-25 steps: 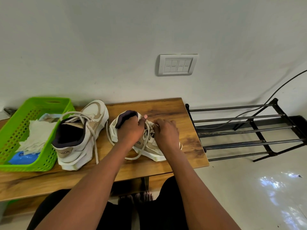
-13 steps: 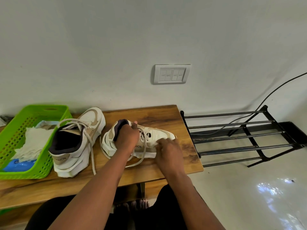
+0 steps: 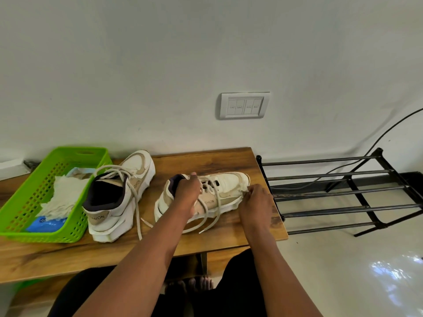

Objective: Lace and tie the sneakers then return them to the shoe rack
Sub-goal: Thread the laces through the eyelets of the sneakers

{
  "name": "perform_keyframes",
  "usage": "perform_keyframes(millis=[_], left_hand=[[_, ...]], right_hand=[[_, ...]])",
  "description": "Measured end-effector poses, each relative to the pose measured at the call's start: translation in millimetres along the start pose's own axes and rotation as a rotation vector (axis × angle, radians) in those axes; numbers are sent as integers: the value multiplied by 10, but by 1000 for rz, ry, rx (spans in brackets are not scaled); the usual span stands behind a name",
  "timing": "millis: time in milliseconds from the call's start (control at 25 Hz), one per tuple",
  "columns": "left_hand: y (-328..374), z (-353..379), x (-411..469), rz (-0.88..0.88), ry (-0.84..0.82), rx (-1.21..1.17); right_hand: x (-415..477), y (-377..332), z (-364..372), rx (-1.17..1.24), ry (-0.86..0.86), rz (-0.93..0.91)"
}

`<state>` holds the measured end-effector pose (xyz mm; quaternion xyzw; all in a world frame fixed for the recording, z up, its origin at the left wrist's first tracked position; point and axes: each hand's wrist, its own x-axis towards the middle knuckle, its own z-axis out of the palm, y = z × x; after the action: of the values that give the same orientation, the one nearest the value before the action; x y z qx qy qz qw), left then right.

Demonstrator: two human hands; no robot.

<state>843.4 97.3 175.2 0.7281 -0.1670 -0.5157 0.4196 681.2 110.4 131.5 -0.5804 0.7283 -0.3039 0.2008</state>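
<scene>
Head view showed one sneaker (image 3: 229, 184) at the right end of the table (image 3: 206, 161) — the left hand (image 3: 186, 197) gripped its collar, the right hand (image 3: 255, 203) pinched its lace (image 3: 217, 202). The other sneaker (image 3: 119, 197) stood mid-table; the shoe rack (image 3: 343, 193) stood just past the table's right edge.

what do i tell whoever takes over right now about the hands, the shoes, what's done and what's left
Left hand grips the collar of the sneaker in hand, which rests on the table.
Right hand appears to pinch its lace near the toe.
Second sneaker stands beside the green basket, laces loose.
Shoe rack stands right of the table, no shoes on it.
Done: laces threaded at least partly on both; neither tied.
Left: finish lacing, tie both, set them on the rack.
</scene>
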Motion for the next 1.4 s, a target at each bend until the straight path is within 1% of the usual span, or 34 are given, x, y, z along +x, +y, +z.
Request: perform_keyframes(millis=[40, 80, 160, 240, 320, 400, 440, 480, 560, 600, 640, 680, 760, 800, 920, 960, 1000, 1040, 1080, 1120, 1200, 1280, 1400], left_hand=[[13, -17, -39, -66, -88, -130], [34, -39, -61, -116, -151, -244], [106, -96, -96, -184, -227, -365], [136, -110, -105, -204, -198, -332], [114, -71, -122, -184, -185, -245], [101, -21, -164, -122, -166, -22], [121, 21, -186, -66, -111, 123], [150, 31, -207, 28, -55, 315], [269, 0, -306, 213, 76, 779], [332, -39, -339, 285, 93, 904], [387, -103, -313, 273, 45, 908], [427, -185, -286, 211, -18, 844], [429, -343, -290, 94, -138, 632], [370, -413, -272, 85, -173, 572], [106, -521, -225, 157, -214, 407], [30, -546, -225, 183, -226, 371], [-37, -557, -212, 222, -237, 372], [-71, -575, -220, 267, -234, 407], [-86, -603, -236, 316, -223, 444], [-106, -636, -268, 390, -215, 507], [-152, -648, -351, 548, -131, 670], [-245, -672, -336, 550, -111, 638], [-292, -667, -272, 408, -103, 444]], right_hand=[[-26, -25, 9, 64, 24, 11], [-71, -72, 5, 141, 47, -38], [-119, -170, 1, 263, 65, -185], [-123, -224, 26, 278, -4, -252], [-60, -226, 66, 294, -56, -213], [2, -208, 91, 315, -78, -162], [14, -189, 102, 301, -93, -165], [21, -175, 110, 286, -109, -178], [36, -150, 123, 270, -132, -210], [43, -135, 130, 259, -138, -226], [48, -131, 140, 250, -145, -231], [52, -135, 152, 242, -155, -226], [43, -161, 171, 236, -178, -195], [25, -180, 150, 243, -183, -168], [-40, -299, -40, 383, -113, -43], [-96, -379, -114, 433, -78, -60], [-173, -477, -175, 469, -77, -124], [-270, -587, -193, 456, -110, -209], [-377, -698, -163, 368, -165, -293], [-465, -796, -84, 206, -212, -359], [-516, -917, 64, -106, -233, -418], [-448, -1001, 141, -297, -223, -440], [-338, -1171, 200, -558, -194, -529]])
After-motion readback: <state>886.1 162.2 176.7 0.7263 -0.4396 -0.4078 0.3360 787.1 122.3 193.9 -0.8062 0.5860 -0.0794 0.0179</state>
